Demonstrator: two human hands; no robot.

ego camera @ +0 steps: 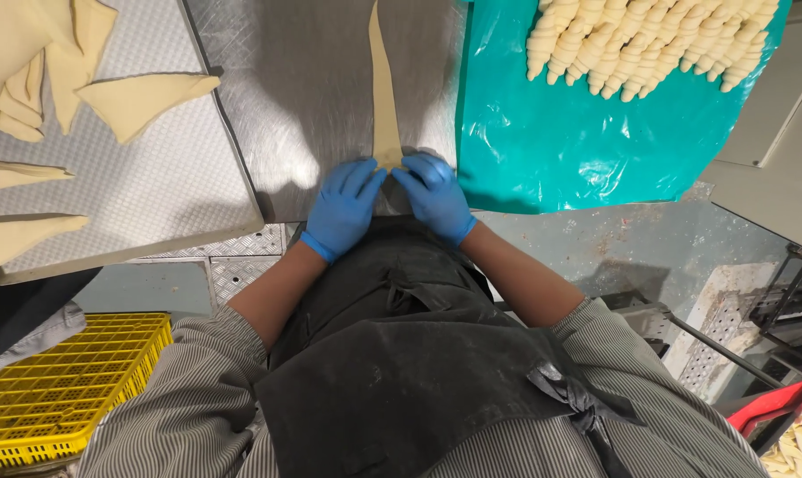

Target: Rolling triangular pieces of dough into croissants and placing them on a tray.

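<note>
My left hand (pixel 345 205) and right hand (pixel 433 196), fingers spread, press the dough triangle's (pixel 384 97) wide end on the tabletop (pixel 303 80).

A long, thin triangle of pale raw dough (pixel 384 88) lies flat on the steel desk (pixel 303 97), its narrow tip pointing away and its wide end nearest the person.

Both blue-gloved hands, left hand (pixel 343 208) and right hand (pixel 436 196), press the dough triangle (pixel 384 97)'s wide end on the steel counter (pixel 303 80), its tip pointing to 12 o'clock.
</note>
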